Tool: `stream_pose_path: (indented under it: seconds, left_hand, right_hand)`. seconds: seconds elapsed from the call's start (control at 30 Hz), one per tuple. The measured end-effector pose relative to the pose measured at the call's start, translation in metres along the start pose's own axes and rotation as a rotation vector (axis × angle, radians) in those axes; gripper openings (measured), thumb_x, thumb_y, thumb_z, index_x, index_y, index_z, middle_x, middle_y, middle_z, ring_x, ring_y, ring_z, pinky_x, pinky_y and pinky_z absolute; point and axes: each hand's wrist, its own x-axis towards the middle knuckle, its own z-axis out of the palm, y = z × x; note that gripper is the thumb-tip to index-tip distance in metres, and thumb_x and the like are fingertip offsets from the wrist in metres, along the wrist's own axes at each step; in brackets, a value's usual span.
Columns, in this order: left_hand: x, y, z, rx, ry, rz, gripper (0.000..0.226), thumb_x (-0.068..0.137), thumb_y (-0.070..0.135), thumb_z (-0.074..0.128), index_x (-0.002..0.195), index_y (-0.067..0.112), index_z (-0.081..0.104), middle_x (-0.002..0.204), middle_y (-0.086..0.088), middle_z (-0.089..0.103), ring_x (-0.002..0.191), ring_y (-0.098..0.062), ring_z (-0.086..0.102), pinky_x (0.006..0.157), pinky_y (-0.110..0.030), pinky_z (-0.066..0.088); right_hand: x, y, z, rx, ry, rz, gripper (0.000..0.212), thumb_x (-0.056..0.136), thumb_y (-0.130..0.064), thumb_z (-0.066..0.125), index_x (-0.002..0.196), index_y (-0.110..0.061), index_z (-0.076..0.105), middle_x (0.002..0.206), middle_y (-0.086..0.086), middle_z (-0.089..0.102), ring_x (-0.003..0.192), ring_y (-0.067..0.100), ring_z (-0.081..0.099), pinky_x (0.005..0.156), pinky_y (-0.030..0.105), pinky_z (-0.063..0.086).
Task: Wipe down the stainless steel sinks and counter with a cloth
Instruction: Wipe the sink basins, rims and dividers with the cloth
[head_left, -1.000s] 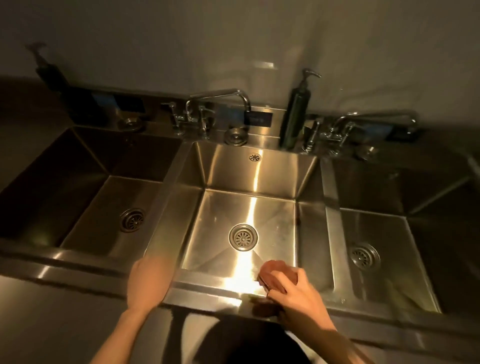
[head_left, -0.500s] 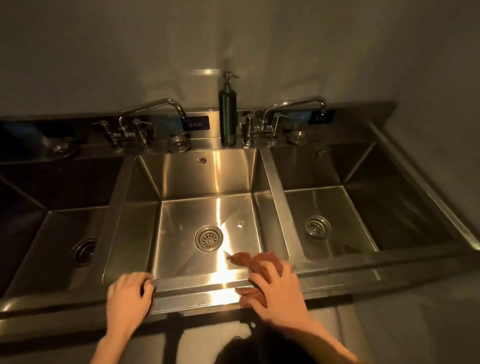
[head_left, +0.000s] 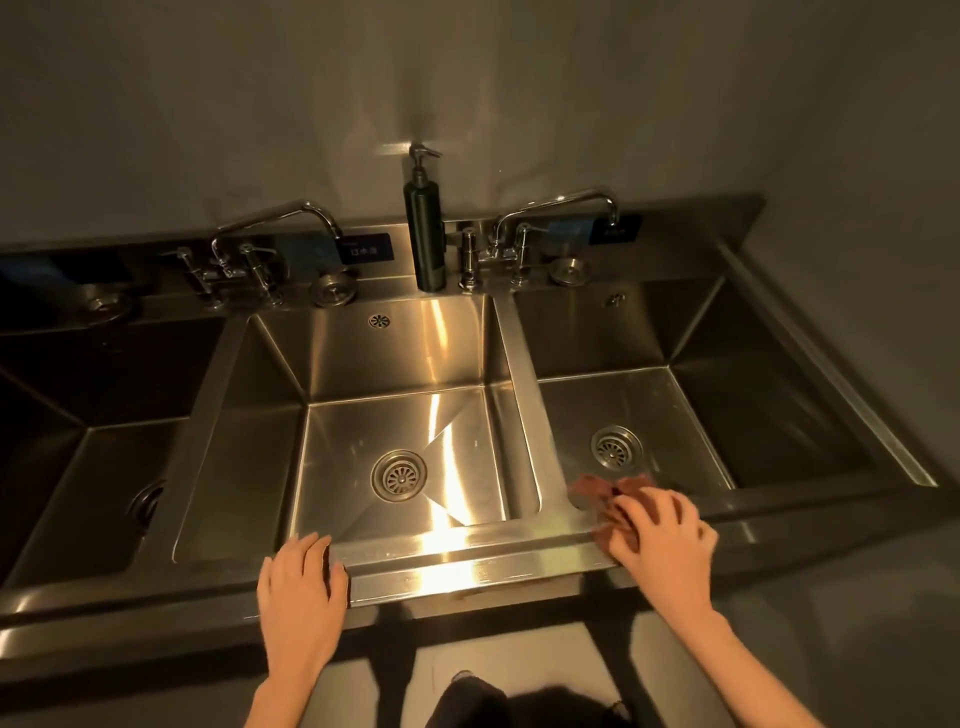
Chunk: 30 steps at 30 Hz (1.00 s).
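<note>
The reddish cloth (head_left: 605, 496) lies bunched on the bench (head_left: 467, 566) rim at the right sink (head_left: 675, 405)'s near-left corner, its long axis seemingly front-to-back, though it is blurred. The right hand (head_left: 662, 535) presses it, fingers spread. The left hand (head_left: 301, 592) rests flat, fingers together, before the middle sink (head_left: 363, 415).

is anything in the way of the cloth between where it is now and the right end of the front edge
Nothing visible. The right hand presses the cloth on the front edge of the right sink, and that edge looks bare on to the right corner, though dim.
</note>
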Motion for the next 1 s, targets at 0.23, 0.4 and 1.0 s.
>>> stream_pose_path:
  seconds: [0.23,0.4,1.0]
  left_hand:
    - [-0.031,0.088,0.024,-0.091,-0.024,0.110,0.045,0.085,0.032,0.042,0.114,0.007,0.065,0.122,-0.013,0.062,0.121,-0.034,0.052,0.107,-0.052,0.030]
    - [-0.037,0.160,0.037,-0.133,-0.079,0.188,0.045,0.087,0.035,0.037,0.111,0.009,0.066,0.119,-0.012,0.064,0.114,-0.034,0.057,0.106,-0.052,0.030]
    - [-0.060,0.274,0.089,-0.093,-0.100,0.181,0.036,0.088,0.025,0.054,0.118,0.009,0.063,0.129,-0.011,0.056,0.117,-0.030,0.054,0.102,-0.046,0.038]
  right_hand:
    - [0.002,-0.033,-0.012,-0.015,-0.150,-0.035,0.035,0.067,-0.044,0.077,0.097,-0.029,0.067,0.110,0.003,0.063,0.102,0.034,0.057,0.080,0.048,0.049]
    - [0.000,-0.036,-0.015,0.041,-0.145,-0.211,0.036,0.051,-0.052,0.083,0.082,-0.039,0.069,0.097,-0.007,0.068,0.087,0.025,0.065,0.067,0.040,0.054]
    - [0.044,0.137,-0.009,0.013,-0.229,0.013,0.035,0.090,-0.045,0.047,0.125,-0.037,0.046,0.141,-0.001,0.037,0.126,0.037,0.033,0.097,0.053,0.035]
